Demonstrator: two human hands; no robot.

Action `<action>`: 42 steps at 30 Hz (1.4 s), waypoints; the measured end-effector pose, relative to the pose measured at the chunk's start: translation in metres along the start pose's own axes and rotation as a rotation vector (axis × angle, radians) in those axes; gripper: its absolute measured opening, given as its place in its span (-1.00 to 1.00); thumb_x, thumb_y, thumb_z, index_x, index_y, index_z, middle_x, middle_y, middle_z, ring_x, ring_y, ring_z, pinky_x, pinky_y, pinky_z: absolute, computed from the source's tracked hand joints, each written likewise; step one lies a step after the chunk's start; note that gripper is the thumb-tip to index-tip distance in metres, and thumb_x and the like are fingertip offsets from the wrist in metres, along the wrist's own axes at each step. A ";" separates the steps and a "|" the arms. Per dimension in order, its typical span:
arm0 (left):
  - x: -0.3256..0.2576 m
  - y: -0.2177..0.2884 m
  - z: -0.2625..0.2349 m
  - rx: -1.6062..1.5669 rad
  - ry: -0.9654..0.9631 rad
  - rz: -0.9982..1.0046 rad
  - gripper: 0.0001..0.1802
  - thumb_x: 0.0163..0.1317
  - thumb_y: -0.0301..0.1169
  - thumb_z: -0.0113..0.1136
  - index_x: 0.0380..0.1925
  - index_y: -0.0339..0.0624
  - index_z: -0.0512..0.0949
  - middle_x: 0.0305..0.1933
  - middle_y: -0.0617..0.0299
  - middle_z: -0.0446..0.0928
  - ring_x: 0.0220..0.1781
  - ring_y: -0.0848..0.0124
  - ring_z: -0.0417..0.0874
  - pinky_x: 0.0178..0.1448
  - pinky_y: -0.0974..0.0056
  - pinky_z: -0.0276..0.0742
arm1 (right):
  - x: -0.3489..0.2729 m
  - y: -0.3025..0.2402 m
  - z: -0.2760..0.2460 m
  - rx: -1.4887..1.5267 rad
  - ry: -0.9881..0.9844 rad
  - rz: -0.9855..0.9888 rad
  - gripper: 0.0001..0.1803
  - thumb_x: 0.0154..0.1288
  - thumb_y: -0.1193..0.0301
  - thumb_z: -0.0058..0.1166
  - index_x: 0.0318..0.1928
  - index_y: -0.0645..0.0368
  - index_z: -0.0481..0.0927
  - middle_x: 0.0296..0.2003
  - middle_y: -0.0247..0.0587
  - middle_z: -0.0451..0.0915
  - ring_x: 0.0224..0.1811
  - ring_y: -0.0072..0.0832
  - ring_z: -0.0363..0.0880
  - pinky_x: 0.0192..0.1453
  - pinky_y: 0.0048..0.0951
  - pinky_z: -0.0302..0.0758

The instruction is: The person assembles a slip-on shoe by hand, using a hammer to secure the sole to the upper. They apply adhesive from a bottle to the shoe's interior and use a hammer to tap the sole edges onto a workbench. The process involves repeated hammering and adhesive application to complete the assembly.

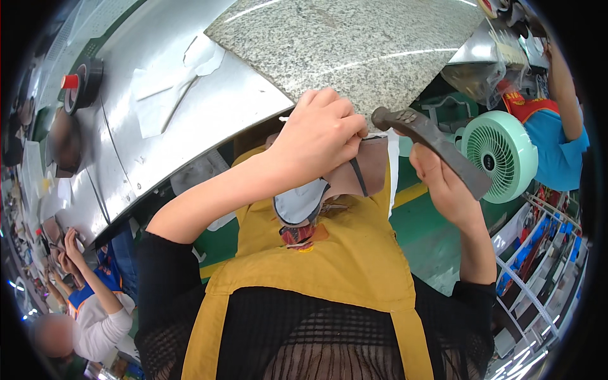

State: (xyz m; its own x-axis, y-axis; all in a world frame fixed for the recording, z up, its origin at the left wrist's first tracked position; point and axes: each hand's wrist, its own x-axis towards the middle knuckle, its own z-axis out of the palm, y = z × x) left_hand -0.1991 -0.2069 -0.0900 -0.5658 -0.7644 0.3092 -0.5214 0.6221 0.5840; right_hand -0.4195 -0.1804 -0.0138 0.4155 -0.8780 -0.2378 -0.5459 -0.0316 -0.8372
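Note:
My right hand (pixel 446 187) is wrapped round a hammer whose dark, curved metal head (pixel 437 147) stands just right of the stone slab's near edge. Its handle is mostly hidden by the head and my fingers. My left hand (pixel 320 133) is closed, its fingertips pinching the upper edge of a brown leather-like piece (pixel 375 166) with a dark strip across it. That piece hangs at the front edge of the speckled stone slab (pixel 342 50). Below my left wrist a pale grey-blue panel (pixel 301 201) with a dark edge lies against my yellow apron (pixel 316 266).
A metal worktable (pixel 209 120) on the left carries thin white sheets (pixel 166 95) and a black roll with a red centre (pixel 82 85). A mint-green fan (pixel 500 157) stands to the right, by a wire rack (pixel 538 266). Co-workers sit at lower left and upper right.

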 end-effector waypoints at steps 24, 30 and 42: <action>0.017 -0.019 -0.049 -0.738 -0.929 -0.420 -0.71 0.31 -0.23 0.07 -0.17 -0.23 0.51 -0.26 0.27 0.57 -0.22 0.52 0.51 -0.11 0.38 0.43 | 0.005 0.034 0.034 0.120 0.035 0.089 -0.65 0.08 0.38 0.32 -0.25 0.19 0.39 -0.52 -0.30 0.44 -0.50 -0.57 0.38 -0.39 -0.51 0.35; 0.023 -0.002 -0.024 -0.356 -0.684 -0.437 -0.79 0.23 -0.28 0.06 -0.28 -0.18 0.54 -0.28 0.19 0.59 -0.25 0.35 0.59 -0.15 0.30 0.47 | 0.007 0.053 0.030 -0.152 0.295 -0.046 -0.62 0.05 0.37 0.33 -0.25 0.19 0.37 -0.56 -0.22 0.43 -0.57 -0.44 0.40 -0.44 -0.46 0.37; 0.012 0.015 0.008 0.103 -0.150 -0.283 -0.91 0.13 -0.38 0.14 -0.42 -0.14 0.54 -0.42 0.22 0.47 -0.34 0.21 0.58 -0.29 0.20 0.50 | -0.002 0.027 -0.003 0.065 0.189 0.039 -0.71 0.24 0.55 0.02 -0.01 0.23 0.43 -0.32 -0.17 0.51 -0.31 -0.29 0.52 -0.18 -0.46 0.44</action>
State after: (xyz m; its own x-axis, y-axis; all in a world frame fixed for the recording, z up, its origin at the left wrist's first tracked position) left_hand -0.2183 -0.2053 -0.0836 -0.4728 -0.8807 0.0274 -0.7286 0.4083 0.5499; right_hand -0.4376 -0.1807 -0.0340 0.2478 -0.9520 -0.1796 -0.5081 0.0301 -0.8608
